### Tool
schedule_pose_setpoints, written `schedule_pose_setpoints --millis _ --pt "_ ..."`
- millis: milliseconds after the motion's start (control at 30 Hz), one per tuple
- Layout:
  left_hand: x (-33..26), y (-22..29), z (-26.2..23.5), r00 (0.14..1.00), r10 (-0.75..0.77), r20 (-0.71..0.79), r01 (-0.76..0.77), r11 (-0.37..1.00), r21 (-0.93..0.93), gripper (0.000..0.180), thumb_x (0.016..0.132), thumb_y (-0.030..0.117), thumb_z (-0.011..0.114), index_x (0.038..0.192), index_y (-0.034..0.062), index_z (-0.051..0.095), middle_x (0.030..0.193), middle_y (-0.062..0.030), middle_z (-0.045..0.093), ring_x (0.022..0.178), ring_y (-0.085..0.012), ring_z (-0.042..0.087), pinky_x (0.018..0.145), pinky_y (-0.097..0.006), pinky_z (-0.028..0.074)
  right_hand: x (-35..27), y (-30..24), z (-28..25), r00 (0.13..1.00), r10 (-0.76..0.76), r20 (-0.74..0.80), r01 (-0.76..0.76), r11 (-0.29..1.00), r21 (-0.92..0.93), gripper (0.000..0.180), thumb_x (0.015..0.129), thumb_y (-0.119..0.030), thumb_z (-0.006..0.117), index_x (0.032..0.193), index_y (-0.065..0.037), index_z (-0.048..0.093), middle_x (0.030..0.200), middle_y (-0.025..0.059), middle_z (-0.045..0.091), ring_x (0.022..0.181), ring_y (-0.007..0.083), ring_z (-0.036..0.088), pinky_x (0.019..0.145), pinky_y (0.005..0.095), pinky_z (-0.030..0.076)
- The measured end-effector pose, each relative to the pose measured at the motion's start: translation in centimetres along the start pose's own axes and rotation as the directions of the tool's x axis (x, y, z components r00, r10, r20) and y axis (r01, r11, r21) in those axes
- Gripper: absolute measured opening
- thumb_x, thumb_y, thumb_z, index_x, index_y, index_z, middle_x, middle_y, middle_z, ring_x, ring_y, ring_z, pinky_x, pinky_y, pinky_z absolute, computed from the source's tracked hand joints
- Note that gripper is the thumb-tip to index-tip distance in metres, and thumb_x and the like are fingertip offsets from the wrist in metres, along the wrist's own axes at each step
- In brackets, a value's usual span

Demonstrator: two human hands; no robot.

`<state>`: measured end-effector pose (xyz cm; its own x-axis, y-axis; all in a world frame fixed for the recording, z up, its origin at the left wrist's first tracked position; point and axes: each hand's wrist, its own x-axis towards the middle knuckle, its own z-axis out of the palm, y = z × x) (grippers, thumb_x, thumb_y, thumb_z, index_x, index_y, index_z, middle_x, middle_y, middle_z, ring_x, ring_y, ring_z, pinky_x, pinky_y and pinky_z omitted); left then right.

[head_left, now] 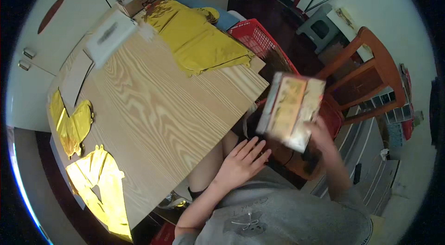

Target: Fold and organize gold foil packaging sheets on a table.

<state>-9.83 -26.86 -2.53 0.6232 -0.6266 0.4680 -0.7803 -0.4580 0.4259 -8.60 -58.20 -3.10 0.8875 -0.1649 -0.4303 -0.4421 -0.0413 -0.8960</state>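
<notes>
I see a light wooden table (162,106) carrying yellow foil sheets (197,36), beside a red plastic basket (255,36) and wooden chair (375,71).

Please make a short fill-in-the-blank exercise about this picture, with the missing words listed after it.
1. The right hand holds up a flat ____.
2. The basket beside the table is ____ in colour.
3. The wooden ____ stands to the right of the basket.
4. The left hand holds ____.

Missing words: box; red; chair; nothing
</notes>
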Motion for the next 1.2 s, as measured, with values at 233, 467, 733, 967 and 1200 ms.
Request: schedule_pose_setpoints --millis 233,467,733,967,1200 --pt "-6.6 -1.8 0.1 0.97 -0.23 0.083 0.228 0.973 0.033 0.032 0.076 0.019 0.072 0.106 0.0092 0.067 0.121 -0.0084 0.061 0.117 -0.0254 0.054 0.096 -0.04 0.046 17.4 -4.8 -2.8 0.9 -0.433 -0.048 0.132 0.377 -0.917 0.037 0.086 -0.027 0.053 0.113 -0.003 0.059 0.089 0.0227 0.066 0.083 0.0395 0.065 0.074 0.0481 0.052" --pt "-9.4 -0.9 0.5 0.942 -0.336 0.019 0.336 0.942 0.025 0.03 0.074 0.014 0.072 0.104 0.0079 0.067 0.115 -0.0077 0.064 0.112 -0.026 0.057 0.093 -0.04 0.047 27.6 -2.2 2.0 0.904 -0.399 0.15 0.138 -0.06 -0.989 0.03 0.085 -0.027 0.053 0.105 -0.007 0.062 0.079 0.0197 0.067 0.077 0.0371 0.067 0.068 0.0489 0.055" --pt "-9.4 -0.6 1.3 0.926 -0.376 0.026 0.375 0.927 0.033 0.031 0.073 0.015 0.073 0.103 0.0083 0.068 0.113 -0.0062 0.064 0.109 -0.0254 0.058 0.093 -0.041 0.046 32.8 5.2 1.1 0.891 -0.433 0.133 0.063 -0.173 -0.983 0.018 0.088 -0.019 0.049 0.101 -0.008 0.055 0.08 0.0151 0.068 0.073 0.0315 0.069 0.062 0.0458 0.055" --pt "-9.1 -1.0 1.4 0.919 -0.388 0.074 0.384 0.921 0.066 0.03 0.073 0.016 0.072 0.102 0.0095 0.068 0.113 -0.0046 0.065 0.11 -0.0243 0.057 0.093 -0.04 0.045 35.6 6.0 -0.9 0.922 -0.384 0.036 -0.045 -0.2 -0.979 0.017 0.092 -0.015 0.045 0.106 -0.005 0.049 0.092 0.0159 0.067 0.078 0.0332 0.069 0.063 0.0436 0.056" --pt "-9.3 -1.0 2.0 0.891 -0.433 0.139 0.424 0.901 0.092 0.036 0.071 0.017 0.073 0.106 0.0114 0.067 0.114 -0.0031 0.065 0.112 -0.0225 0.056 0.093 -0.04 0.045 37.5 6.7 -2.6 0.907 -0.39 -0.162 -0.173 0.006 -0.985 0.018 0.094 -0.015 0.044 0.11 -0.006 0.046 0.103 0.0179 0.062 0.08 0.0338 0.069 0.064 0.0441 0.057"
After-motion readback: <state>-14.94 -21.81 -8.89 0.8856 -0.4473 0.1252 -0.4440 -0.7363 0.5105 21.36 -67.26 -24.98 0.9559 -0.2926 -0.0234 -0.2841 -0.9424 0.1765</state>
